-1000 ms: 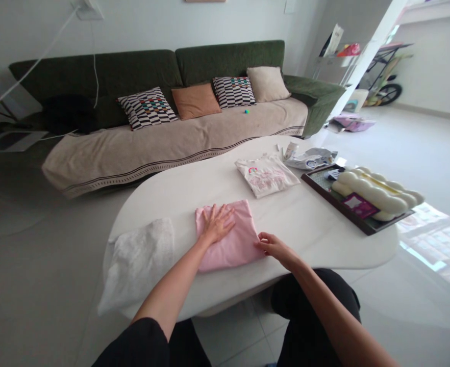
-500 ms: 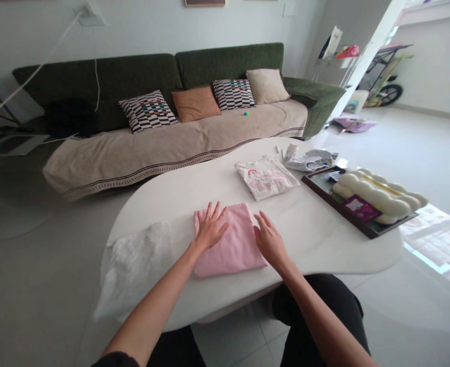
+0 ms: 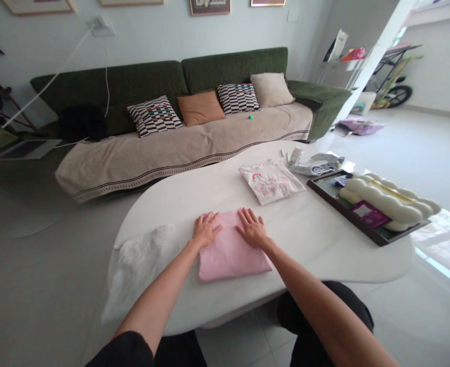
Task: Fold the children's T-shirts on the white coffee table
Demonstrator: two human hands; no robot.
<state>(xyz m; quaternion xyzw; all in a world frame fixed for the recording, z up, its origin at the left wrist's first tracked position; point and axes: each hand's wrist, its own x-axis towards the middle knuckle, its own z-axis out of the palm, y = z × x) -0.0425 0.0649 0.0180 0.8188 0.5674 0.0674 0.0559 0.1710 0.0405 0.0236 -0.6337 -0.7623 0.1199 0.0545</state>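
A folded pink garment (image 3: 234, 257) lies flat on the white table (image 3: 305, 255) in front of me. My left hand (image 3: 206, 229) rests on its far left corner, fingers stretched out. On its far right part lies my right hand (image 3: 252, 228), palm down with the fingers spread. To the left, a crumpled clear plastic bag (image 3: 143, 260) hangs partly over the table's edge. Beyond the pink garment sits a folded white T-shirt (image 3: 271, 182) with a pink print.
At the right stands a dark-rimmed tray (image 3: 347, 215) holding a cream, puffy-looking cover (image 3: 389, 199) and a purple card. A small white bottle (image 3: 296, 156) and a silvery plastic package (image 3: 319, 164) lie behind it. A green sofa (image 3: 232, 63) with cushions runs along the wall.
My right hand has moved left from beside the pink garment onto it. My left hand has shifted to the garment's left corner. The view has tilted slightly up and left.
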